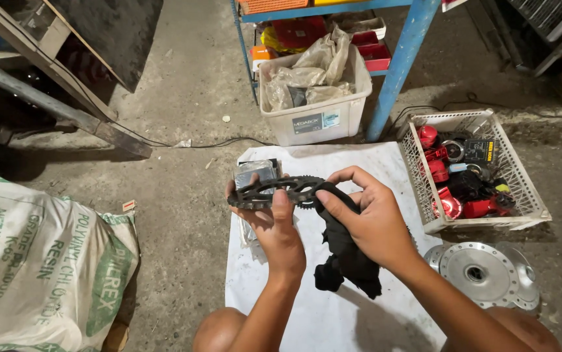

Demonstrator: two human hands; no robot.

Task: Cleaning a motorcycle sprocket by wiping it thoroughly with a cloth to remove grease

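My left hand [274, 228] grips a dark toothed sprocket ring [274, 191], held flat above a white sheet [333, 306] on the floor. My right hand [365, 218] presses a black rag [346, 257] against the sprocket's right edge; the rag hangs down below the hand. A small silvery packet [255, 173] lies on the sheet just behind the sprocket, partly hidden by it.
A white slotted basket [470, 120] with red and black parts stands at right. A shiny metal hub disc [483, 274] lies below it. A white plastic box [313, 120] of crumpled bags sits under a blue shelf frame [401, 58]. A large printed sack [39, 261] lies at left.
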